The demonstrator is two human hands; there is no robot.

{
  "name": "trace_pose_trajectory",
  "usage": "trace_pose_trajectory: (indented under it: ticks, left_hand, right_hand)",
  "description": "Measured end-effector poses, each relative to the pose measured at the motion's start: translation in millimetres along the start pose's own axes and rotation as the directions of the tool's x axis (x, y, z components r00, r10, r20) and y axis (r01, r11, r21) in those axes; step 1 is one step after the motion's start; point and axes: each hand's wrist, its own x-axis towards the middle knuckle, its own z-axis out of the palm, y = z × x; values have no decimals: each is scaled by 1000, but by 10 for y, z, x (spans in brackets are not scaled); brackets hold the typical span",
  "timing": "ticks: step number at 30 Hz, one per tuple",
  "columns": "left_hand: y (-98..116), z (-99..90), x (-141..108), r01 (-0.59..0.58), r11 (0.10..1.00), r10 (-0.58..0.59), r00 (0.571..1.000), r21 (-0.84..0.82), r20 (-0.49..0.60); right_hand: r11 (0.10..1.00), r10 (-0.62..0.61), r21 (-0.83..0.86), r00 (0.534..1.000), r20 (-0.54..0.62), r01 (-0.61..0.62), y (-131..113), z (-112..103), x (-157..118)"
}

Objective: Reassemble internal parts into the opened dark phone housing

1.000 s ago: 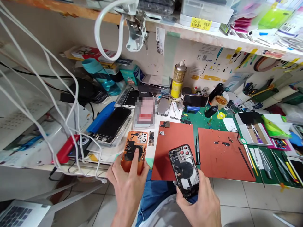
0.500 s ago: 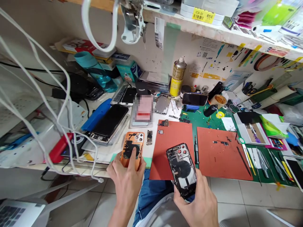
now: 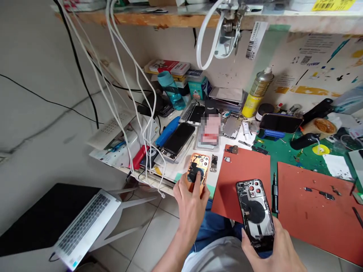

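Observation:
My left hand (image 3: 190, 196) grips the lower end of an orange phone back housing (image 3: 202, 162) at the table's front edge. Its index finger lies on the black round pad inside the housing. In my right hand (image 3: 273, 241) is a black-framed phone back housing (image 3: 256, 211), tilted, its inner side up, with a dark round pad and camera openings showing. It is held over the front edge of a red-brown mat (image 3: 244, 162). A small logic board (image 3: 214, 163) lies just right of the orange housing. Small camera parts (image 3: 231, 150) rest on the mat's far end.
A black screwdriver (image 3: 275, 192) lies between the mat and a second red-brown mat (image 3: 314, 223) bearing small parts. Left stand a phone screen (image 3: 179, 139) and hanging white cables (image 3: 147, 143). A laptop (image 3: 85, 223) is at lower left. Behind are a spray can (image 3: 256, 92) and a propped phone (image 3: 280, 122).
My view has turned left, so the bench appears farther right and the laptop shows more fully. Both hands keep hold of their housings; the right one's housing now sits more upright in the picture.

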Motion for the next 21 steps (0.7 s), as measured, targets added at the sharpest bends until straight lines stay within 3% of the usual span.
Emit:
trace_pose_trajectory:
  ticks: [21]
  left_hand:
    - [-34,70,-23,34,998,-31,998,-58,60]
  right_hand:
    - [1000,-11,-24,1000,7,11,-37,48,5]
